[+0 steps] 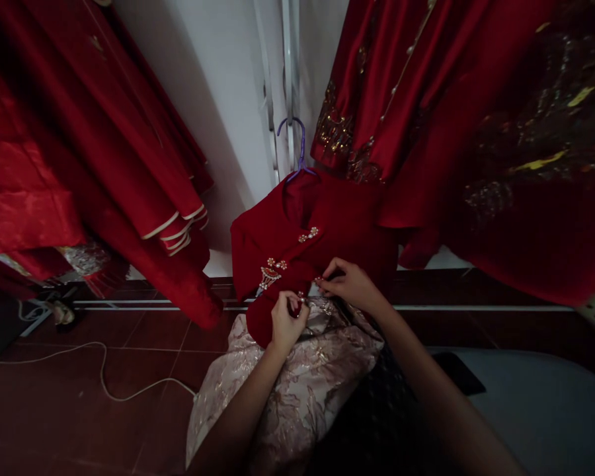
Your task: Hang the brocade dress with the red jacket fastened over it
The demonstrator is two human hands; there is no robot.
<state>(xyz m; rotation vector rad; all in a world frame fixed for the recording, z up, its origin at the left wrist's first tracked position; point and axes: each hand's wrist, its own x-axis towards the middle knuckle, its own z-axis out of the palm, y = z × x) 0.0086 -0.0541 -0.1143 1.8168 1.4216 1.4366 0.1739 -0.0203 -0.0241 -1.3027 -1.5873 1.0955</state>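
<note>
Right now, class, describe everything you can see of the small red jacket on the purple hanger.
The small red jacket looks like matte, velvety cloth, with jewelled clasps down its front flap. It hangs on a purple hanger against the white wall, its hem over pale brocade fabric. The left hand and right hand pinch its lower edge.

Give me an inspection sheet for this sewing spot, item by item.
Surface: dark red tiled floor.
Job's things: red jacket on a purple hanger, with jewelled clasps.
Clutter: pale brocade cloth under the hands; dark flat object on a grey seat.
Hands: left hand and right hand pinch the jacket's front edge.
Cables: white cable across the floor.
Surroundings: red gowns hanging, white wall.
</note>
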